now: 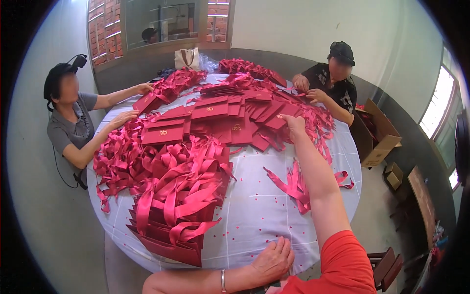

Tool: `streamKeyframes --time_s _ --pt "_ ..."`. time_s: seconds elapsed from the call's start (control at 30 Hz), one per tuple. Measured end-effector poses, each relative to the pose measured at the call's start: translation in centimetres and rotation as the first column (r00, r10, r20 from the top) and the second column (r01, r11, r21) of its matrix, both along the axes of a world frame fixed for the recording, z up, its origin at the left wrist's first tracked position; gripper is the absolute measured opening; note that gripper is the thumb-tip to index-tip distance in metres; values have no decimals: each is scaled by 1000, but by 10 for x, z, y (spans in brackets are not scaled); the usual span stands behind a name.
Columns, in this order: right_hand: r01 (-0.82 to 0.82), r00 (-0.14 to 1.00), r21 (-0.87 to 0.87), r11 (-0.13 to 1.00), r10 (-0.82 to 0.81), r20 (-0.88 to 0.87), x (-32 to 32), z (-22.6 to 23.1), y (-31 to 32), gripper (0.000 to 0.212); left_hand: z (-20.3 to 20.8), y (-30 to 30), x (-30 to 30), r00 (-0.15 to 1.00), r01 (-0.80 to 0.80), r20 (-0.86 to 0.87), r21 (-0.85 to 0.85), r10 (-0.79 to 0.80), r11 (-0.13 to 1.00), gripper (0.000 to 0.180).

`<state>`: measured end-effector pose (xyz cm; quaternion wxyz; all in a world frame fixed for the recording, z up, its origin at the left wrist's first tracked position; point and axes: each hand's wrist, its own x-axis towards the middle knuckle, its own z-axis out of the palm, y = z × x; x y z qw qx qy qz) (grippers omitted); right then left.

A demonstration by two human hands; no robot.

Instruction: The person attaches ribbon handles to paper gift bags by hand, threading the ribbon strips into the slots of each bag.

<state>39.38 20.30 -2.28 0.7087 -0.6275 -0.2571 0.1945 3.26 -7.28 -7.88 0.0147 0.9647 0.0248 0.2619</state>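
My right arm stretches across the table, and my right hand closes on the edge of a dark red paper gift bag with a gold emblem, in the middle pile. Close to the table's near edge, my left hand rests on the cloth, fingers extended and holding nothing. Left of it stands a packed row of red gift bags with pink-red ribbon handles. Several flat red bags lie overlapping in the middle. Loose pink-red ribbons lie under and beside my right forearm.
Small red dots lie scattered over the pale tablecloth. At the left a co-worker handles bags; another works with both hands at the far right. Cardboard boxes stand on the floor at right. A tote bag sits at the back.
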Motion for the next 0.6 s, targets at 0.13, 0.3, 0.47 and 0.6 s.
streamKeyframes --time_s 0.13,0.3,0.47,0.6 --pt "25 996 53 998 -29 80 5 13 -22 24 1 2 2 999 40 5 7 -40 999 25" --pt "-228 973 170 959 232 -5 -35 31 -62 29 5 9 -1 991 26 -126 -72 -35 997 25" --pt "-704 710 55 708 704 22 -49 53 -128 40 20 17 2 997 57 -22 -332 -68 941 27" --pt "-848 471 -287 445 881 -26 -62 66 -161 51 31 19 2 966 106 257 -253 -39 962 38"
